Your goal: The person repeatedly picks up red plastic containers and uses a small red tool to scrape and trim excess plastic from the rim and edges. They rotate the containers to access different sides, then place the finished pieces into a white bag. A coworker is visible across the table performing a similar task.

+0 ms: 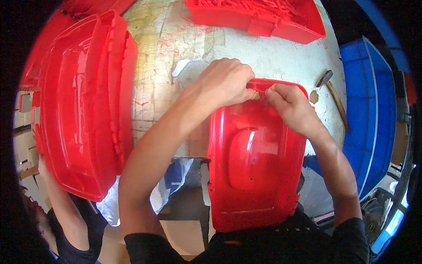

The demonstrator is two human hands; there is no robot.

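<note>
Pinching the far rim of a red plastic lid [255, 163] with the left hand [226, 81], fingers curled tight over the edge. Gripping the same rim just beside it with the right hand [292, 105], fingertips pressed at the lip, possibly around a small burr there, though too small to tell. Resting the lid tilted against the body, near edge by the dark shirt, far edge over the worn table [176, 48]. Lying well apart to the right, near the table's edge: a hammer [334, 94] with a wooden handle. Standing to the left: a stack of red lids [83, 105], leaning on edge. Sitting at the far side: a red tray [263, 17] heaped with red plastic scraps. Flanking the table on the right: a blue bin [373, 114]. Showing at lower left: another person's arm [66, 211].
</note>
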